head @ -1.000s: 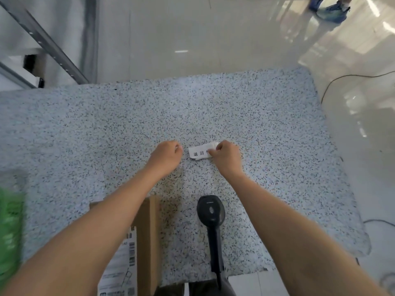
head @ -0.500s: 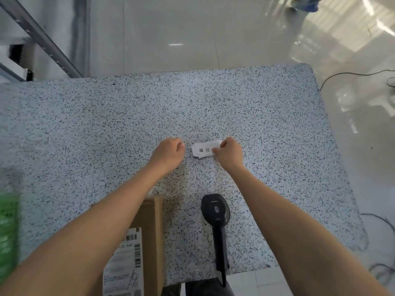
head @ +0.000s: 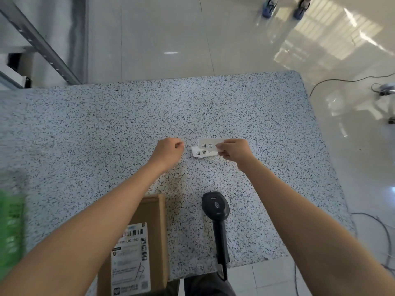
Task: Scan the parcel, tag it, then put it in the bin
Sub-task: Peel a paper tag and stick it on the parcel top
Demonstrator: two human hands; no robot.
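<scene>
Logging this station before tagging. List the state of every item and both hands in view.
parcel, flat on the table, label up, no tag visible on it.
scanner, lying on the table, untouched.
top tag, pinched by the right hand, partly overlapping the lower tag.
lower tag, flat on the table.
left hand, fingers curled, nothing visible in it.

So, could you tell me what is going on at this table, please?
A person is at the tagging step. Their right hand pinches a white printed tag, held just above a second tag lying on the speckled table. The left hand is curled beside them, apparently holding nothing. The parcel lies at the near edge, no such tag visible on it, and the scanner lies beside it, untouched.
</scene>
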